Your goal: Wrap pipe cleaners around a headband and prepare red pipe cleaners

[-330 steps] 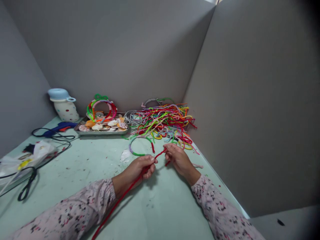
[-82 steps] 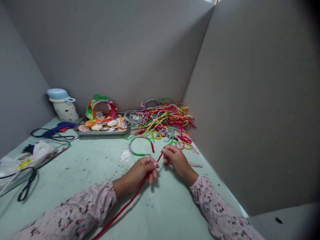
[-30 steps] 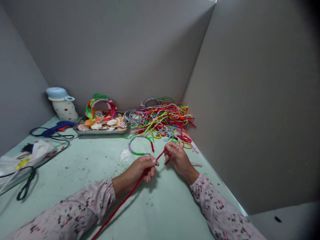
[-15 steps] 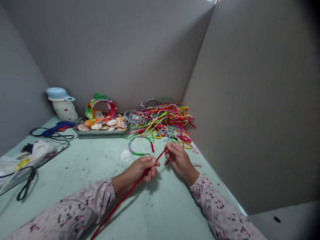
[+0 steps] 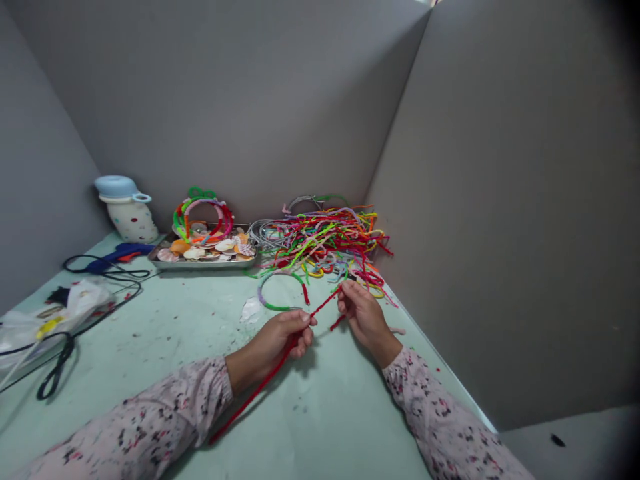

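Note:
A red pipe cleaner (image 5: 326, 303) is stretched slantwise between my two hands over the pale green table. My left hand (image 5: 285, 337) pinches it, and its long tail runs down past the wrist toward the front. Fingertips of my right hand (image 5: 363, 312) are closed on the upper part, with a short red end sticking out below them. Just behind my hands lies an open ring (image 5: 270, 303) wrapped in green, purple and red, with a bare wire tip at its front.
Behind are a metal tray (image 5: 210, 265) of shells with wrapped rings, and a pile of colourful pipe cleaners (image 5: 330, 233). Leftward stand a bottle (image 5: 131, 217), a blue tool (image 5: 117, 257), a black cable (image 5: 63, 363) and a plastic bag (image 5: 83, 300). Grey walls enclose the table.
My right hand has moved slightly right and up, away from my left hand. More red pipe cleaner shows between them, and the tail by my left wrist has drawn upward and got shorter.

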`<state>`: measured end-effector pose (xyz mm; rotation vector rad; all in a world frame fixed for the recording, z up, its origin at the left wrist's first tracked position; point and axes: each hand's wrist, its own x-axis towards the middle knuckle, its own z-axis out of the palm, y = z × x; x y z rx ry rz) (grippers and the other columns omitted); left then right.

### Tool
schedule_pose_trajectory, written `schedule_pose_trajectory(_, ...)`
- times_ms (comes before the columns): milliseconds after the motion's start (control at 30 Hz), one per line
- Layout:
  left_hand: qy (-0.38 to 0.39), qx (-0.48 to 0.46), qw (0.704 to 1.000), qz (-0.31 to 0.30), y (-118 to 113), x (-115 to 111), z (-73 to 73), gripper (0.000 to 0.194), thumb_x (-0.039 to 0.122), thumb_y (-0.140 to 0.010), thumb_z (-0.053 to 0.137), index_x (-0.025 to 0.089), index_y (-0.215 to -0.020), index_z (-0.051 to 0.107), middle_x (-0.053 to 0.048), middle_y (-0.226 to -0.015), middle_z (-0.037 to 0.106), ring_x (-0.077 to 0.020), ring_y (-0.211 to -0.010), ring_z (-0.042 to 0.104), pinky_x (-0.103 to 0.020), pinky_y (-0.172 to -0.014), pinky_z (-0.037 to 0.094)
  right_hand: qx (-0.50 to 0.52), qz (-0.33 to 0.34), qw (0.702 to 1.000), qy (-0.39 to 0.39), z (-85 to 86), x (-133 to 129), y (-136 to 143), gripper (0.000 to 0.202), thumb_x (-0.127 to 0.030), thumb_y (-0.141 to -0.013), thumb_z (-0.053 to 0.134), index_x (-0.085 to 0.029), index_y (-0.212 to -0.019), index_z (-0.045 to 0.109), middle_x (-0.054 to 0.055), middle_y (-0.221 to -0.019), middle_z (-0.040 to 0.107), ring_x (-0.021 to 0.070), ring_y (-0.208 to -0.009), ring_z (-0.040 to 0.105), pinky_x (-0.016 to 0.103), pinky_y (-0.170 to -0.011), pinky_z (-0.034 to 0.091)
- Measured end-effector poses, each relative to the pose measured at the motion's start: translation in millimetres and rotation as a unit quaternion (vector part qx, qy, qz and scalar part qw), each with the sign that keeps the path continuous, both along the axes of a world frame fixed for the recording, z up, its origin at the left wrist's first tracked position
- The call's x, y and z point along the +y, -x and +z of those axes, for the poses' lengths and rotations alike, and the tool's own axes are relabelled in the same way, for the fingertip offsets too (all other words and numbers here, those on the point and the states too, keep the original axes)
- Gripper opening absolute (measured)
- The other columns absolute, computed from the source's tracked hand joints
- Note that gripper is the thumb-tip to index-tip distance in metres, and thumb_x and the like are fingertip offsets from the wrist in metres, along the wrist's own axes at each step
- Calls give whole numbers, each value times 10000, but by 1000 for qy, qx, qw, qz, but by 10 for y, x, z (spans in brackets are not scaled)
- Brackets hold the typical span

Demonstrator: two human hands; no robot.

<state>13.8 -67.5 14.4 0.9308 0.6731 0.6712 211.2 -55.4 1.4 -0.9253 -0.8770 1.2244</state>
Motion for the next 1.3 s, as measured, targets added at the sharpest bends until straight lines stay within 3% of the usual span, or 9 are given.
schedule_pose_trajectory(200, 7, 8, 1000, 8, -2, 21, -41, 215, 323, -806, 626, 113, -832, 585, 11, -567, 559, -47, -400, 452, -156, -385, 297, -56, 106, 993, 17, -25, -88, 119, 322, -487, -799, 648, -194, -930, 627, -9, -756, 594, 80, -542, 514, 204, -501, 387)
schedule_pose_trajectory(300, 0, 1, 1000, -1, 0, 23, -75, 218, 331, -796, 637, 124, -835, 583, 7, -578, 573, -50, -410, 467, -150, -390, 303, -114, 112, 987, 16, -48, -106, 161, 296, -471, -782, 671, -179, -798, 623, -17, -670, 591, 76, -511, 492, 205, -498, 379)
schedule_pose_trajectory(400, -4, 5, 1000, -15, -2, 25, -110, 223, 338, -785, 651, 130, -831, 582, -7, -598, 603, -54, -412, 480, -151, -393, 314, -102, 95, 990, 9, -50, -88, 143, 305, -471, -772, 679, -180, -729, 602, -20, -666, 588, 75, -512, 489, 205, -497, 386)
schedule_pose_trajectory(533, -4, 9, 1000, -13, -1, 28, -134, 232, 347, -783, 655, 129, -833, 593, -7, -590, 611, -56, -401, 484, -156, -391, 326, -57, 110, 992, 21, -26, -77, 99, 313, -488, -774, 674, -183, -751, 608, -6, -714, 605, 83, -531, 515, 211, -504, 405)
schedule_pose_trajectory(667, 2, 4, 1000, -8, 8, 26, -134, 235, 348, -792, 652, 125, -847, 602, -6, -603, 613, -50, -416, 500, -153, -408, 344, -74, 158, 984, 37, -29, -110, 133, 302, -472, -774, 681, -182, -841, 634, 2, -725, 633, 92, -548, 543, 216, -517, 395)
schedule_pose_trajectory(1000, -33, 23, 997, -72, -21, 3, -75, 246, 378, -836, 600, 136, -870, 572, -26, -624, 644, -50, -396, 497, -144, -403, 336, -110, 152, 982, 22, -57, -127, 188, 262, -406, -770, 695, -174, -716, 587, -35, -611, 578, 87, -522, 498, 219, -526, 356)
schedule_pose_trajectory(1133, -32, 19, 998, -53, -29, -9, -65, 280, 402, -821, 617, 130, -871, 576, -27, -625, 643, -56, -406, 504, -152, -407, 335, -106, 149, 983, 21, -74, -108, 169, 250, -385, -790, 681, -167, -721, 579, -27, -623, 578, 85, -531, 498, 212, -525, 360)
schedule_pose_trajectory(1300, -22, 4, 999, -34, -22, 7, -96, 279, 405, -815, 626, 134, -834, 561, -19, -633, 638, -61, -423, 517, -161, -415, 342, -73, 90, 993, 12, -93, -50, 108, 253, -397, -787, 680, -171, -732, 581, -30, -639, 554, 77, -514, 482, 204, -499, 366)
